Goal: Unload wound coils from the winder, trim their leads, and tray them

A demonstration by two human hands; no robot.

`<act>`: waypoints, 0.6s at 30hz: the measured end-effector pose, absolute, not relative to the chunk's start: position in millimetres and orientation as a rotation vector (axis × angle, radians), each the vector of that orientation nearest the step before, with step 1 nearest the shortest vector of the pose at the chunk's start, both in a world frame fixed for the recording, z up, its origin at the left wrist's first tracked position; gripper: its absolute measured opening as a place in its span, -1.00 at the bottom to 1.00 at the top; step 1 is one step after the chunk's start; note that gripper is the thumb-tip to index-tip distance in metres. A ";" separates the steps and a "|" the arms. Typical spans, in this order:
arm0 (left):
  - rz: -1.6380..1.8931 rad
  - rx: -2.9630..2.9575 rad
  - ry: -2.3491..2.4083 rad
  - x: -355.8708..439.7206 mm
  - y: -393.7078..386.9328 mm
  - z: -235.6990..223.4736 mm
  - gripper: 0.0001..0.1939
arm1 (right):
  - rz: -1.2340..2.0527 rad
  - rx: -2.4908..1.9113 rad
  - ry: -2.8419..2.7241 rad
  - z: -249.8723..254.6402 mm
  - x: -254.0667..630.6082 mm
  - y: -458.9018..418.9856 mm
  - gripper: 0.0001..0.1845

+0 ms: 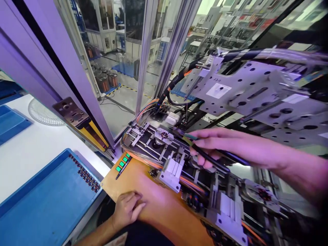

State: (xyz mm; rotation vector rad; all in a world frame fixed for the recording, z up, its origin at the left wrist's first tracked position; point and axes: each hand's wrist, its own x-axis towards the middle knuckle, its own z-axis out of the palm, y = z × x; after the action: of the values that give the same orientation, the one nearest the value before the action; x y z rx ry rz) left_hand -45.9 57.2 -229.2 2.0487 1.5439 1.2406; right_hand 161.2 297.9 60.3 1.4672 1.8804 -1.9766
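My right hand (pixel 210 145) reaches over the machine fixture and grips black-handled pliers (pixel 211 159) with green and yellow parts near the jaws. Its two handles spread apart behind my fingers. The jaws point left, close to a metal holder (pixel 164 135) with a round dark wire-wound part in it; whether they touch is blurred. Loosely curled, my left hand (pixel 128 207) rests on the orange-brown work surface (pixel 153 201) at its near edge, with nothing visible in its fingers.
Several green squares (pixel 122 164) and a thin black pen-like stick (pixel 123 168) lie on the work surface. At left, a blue tray (pixel 38 205) holds rows of small dark parts (pixel 84 174). A metal frame post (pixel 58 68) and perforated plate (pixel 251 92) flank my arms.
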 end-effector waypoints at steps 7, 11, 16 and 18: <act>1.232 2.100 1.524 -46.6 61.5 -229.1 -0.90 | -1.687 1.594 1.655 63.5 111.2 334.7 -0.75; 1.206 2.106 1.527 -47.5 63.3 -227.5 -0.90 | -1.535 1.609 1.598 62.0 96.2 337.4 -0.67; 1.183 2.109 1.537 -48.3 63.0 -226.5 -0.87 | -1.473 1.612 1.567 58.2 93.9 339.3 -0.69; 1.177 2.108 1.544 -48.4 63.3 -225.7 -0.88 | -1.505 1.590 1.584 56.7 96.8 340.4 -0.71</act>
State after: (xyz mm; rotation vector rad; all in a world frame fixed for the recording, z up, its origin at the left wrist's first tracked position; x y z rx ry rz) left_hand -48.4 63.3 -225.7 2.1082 1.5435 1.1767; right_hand 96.8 340.4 56.7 1.5904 1.5841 -1.5051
